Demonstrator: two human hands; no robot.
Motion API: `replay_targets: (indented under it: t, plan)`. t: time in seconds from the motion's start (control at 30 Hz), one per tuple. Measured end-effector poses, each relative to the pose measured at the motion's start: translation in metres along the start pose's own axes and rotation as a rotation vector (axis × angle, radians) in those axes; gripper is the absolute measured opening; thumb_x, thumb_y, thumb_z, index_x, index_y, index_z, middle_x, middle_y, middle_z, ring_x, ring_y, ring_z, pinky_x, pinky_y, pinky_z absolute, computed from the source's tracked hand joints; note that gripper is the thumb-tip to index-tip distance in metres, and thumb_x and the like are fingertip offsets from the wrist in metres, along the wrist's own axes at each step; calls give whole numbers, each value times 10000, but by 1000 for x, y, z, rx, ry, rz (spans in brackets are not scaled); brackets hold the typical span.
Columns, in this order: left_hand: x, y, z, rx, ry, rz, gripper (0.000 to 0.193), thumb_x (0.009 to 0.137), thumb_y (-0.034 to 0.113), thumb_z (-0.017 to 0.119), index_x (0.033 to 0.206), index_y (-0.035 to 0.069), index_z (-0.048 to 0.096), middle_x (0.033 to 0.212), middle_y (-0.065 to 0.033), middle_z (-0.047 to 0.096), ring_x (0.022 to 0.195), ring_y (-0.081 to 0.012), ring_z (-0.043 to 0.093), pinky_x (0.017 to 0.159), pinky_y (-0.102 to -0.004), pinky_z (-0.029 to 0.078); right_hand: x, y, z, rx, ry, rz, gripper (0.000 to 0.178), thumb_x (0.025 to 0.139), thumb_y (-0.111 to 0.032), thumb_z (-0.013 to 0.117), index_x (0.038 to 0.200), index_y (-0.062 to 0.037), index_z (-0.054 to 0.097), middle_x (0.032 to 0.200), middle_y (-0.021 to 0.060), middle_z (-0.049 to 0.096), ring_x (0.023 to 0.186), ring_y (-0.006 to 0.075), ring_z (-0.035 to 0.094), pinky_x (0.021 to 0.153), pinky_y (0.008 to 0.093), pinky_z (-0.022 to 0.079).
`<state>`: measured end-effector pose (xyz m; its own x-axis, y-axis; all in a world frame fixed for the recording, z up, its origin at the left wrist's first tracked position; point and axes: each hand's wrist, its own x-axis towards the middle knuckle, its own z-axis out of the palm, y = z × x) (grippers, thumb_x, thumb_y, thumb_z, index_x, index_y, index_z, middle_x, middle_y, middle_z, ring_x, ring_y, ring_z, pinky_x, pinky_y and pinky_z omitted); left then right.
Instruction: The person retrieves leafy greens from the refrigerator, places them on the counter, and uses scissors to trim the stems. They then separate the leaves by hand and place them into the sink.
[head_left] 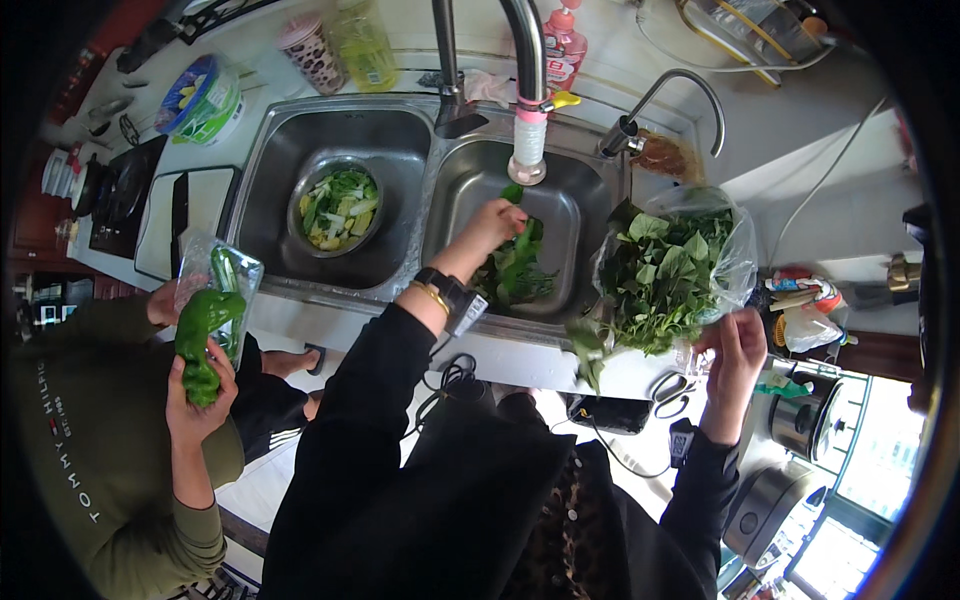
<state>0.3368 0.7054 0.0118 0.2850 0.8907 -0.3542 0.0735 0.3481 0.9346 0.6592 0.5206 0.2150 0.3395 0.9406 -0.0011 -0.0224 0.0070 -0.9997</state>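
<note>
Over the right sink basin (590,225), my left hand (488,232) is closed on leafy greens (525,250). Their leaves stick out past my fingers, and more greens lie below in the basin. My right hand (738,345) has its fingers curled at the near right edge of a clear plastic bag (738,262), gripping it there. Inside the bag is a big heap of leafy greens (665,265); a few stems (590,355) hang over the counter's front edge.
A faucet (530,70) rises behind the basin. The left basin (275,200) holds a bowl (372,235) of cut vegetables. On the left, a person holds green peppers (205,340) and a clear tray (250,275). A knife (180,215) lies on a cutting board (212,205).
</note>
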Motion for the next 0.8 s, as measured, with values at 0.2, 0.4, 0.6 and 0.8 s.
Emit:
replay_targets:
  t: [0.2, 0.4, 0.6, 0.8]
  plan:
    - [76, -91, -39, 772, 362, -140, 305, 919, 289, 590, 975, 8, 697, 950, -201, 706, 920, -361, 670, 811, -420, 513, -39, 5, -49, 37, 138, 25, 87, 991, -69, 552, 923, -17, 538, 615, 59, 571, 505, 132, 584, 487, 235, 501]
    - [84, -90, -26, 943, 317, -51, 429, 839, 407, 691, 982, 2, 697, 997, -268, 676, 974, -431, 642, 845, -502, 512, -68, 1, -67, -17, 296, 27, 106, 987, -104, 579, 924, -28, 537, 674, 69, 610, 496, 122, 583, 472, 230, 515]
    - [85, -76, -28, 676, 313, 54, 469, 811, 412, 722, 1002, -15, 692, 972, -249, 692, 949, -386, 669, 796, -464, 507, -84, -13, -80, -28, 326, 11, 126, 988, -126, 585, 920, -29, 538, 669, 67, 609, 502, 122, 584, 470, 229, 508]
    - [5, -18, -36, -758, 235, -421, 270, 832, 353, 796, 836, 137, 634, 647, 45, 509, 435, -45, 324, 357, -165, 170, -76, -19, -88, 26, 275, -62, 119, 988, -118, 584, 918, -34, 537, 648, 57, 597, 495, 119, 573, 467, 226, 499]
